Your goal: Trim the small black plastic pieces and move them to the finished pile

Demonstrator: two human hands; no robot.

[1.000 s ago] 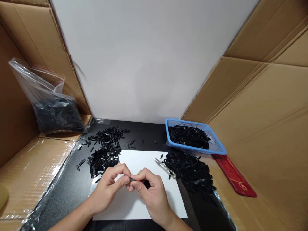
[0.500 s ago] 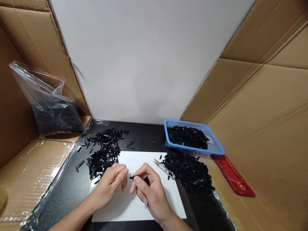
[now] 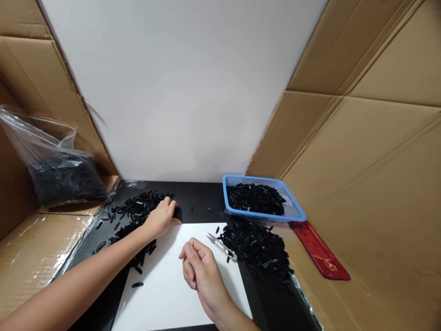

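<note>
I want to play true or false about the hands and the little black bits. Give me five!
1. The left hand is on the left pile of black bits. True.
2. The right hand holds the snips. False: they lie beside it on the white sheet.
3. The basket is red. False: it is blue.
4. Black bits fill the bag. True.
5. The basket is empty. False: it holds black bits.

Two bare arms come in from the bottom edge. The left hand and the right hand wear no gloves, rings or watch. No sleeves show on either arm. The left forearm comes from 8 o'clock, the right from 6 o'clock. The fingernails are short.
</note>
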